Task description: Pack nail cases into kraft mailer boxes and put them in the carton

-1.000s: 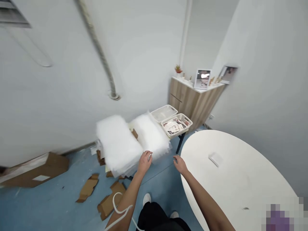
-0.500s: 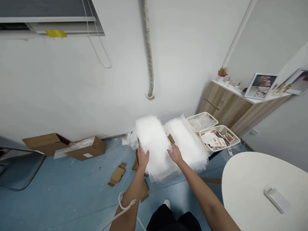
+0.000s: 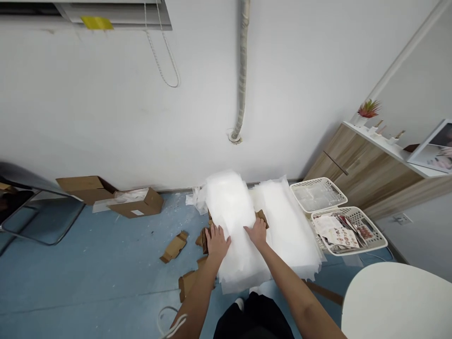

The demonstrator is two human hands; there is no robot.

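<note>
A tall pile of thin white translucent foam sheets (image 3: 229, 200) lies in front of me, slightly rumpled at its near edge. My left hand (image 3: 218, 243) rests on the left edge of this pile, fingers spread and thumb pointing inward. On the opposite edge lies my right hand (image 3: 257, 233), its thumb stretched over the top sheet and its fingers along the side. Both hands touch the pile and look open. A second pile of white sheets (image 3: 287, 226) sits just to the right. A piece of brown cardboard (image 3: 262, 218) shows between the two piles.
Torn cardboard pieces (image 3: 174, 246) lie on the blue floor (image 3: 116, 268). Cardboard boxes (image 3: 139, 205) stand by the wall at left, near a metal-framed chair (image 3: 52, 242). White baskets (image 3: 374, 240), a wooden cabinet (image 3: 381, 183) and a round white table (image 3: 395, 301) are at right.
The view has shifted left and downward. My left hand's fingers now lie more on top of the pile's edge. Both hands remain on the same pile.
</note>
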